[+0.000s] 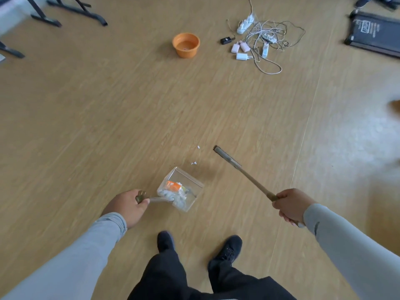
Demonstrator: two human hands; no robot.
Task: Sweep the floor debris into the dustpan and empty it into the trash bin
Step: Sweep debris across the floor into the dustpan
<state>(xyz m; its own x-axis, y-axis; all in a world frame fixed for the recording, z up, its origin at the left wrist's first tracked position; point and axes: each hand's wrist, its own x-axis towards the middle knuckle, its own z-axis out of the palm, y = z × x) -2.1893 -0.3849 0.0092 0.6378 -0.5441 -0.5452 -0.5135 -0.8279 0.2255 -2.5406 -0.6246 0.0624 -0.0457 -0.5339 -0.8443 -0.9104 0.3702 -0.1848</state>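
My left hand (127, 207) grips the handle of a clear plastic dustpan (190, 182) that rests on the wooden floor just ahead of my feet. White paper scraps and an orange wrapper (173, 186) lie inside it. My right hand (291, 205) grips the wooden handle of a small broom (249, 176), whose dark head (225, 156) is to the right of the dustpan's mouth. Two small white scraps (194, 163) (198, 147) lie on the floor just beyond the dustpan. An orange bin (186, 44) stands far ahead.
A tangle of white cables, chargers and power strips (264, 40) lies to the right of the orange bin. Black table legs (71, 11) stand at the far left. A black treadmill (376, 33) sits at the far right. My dark shoes (227, 250) are below the dustpan.
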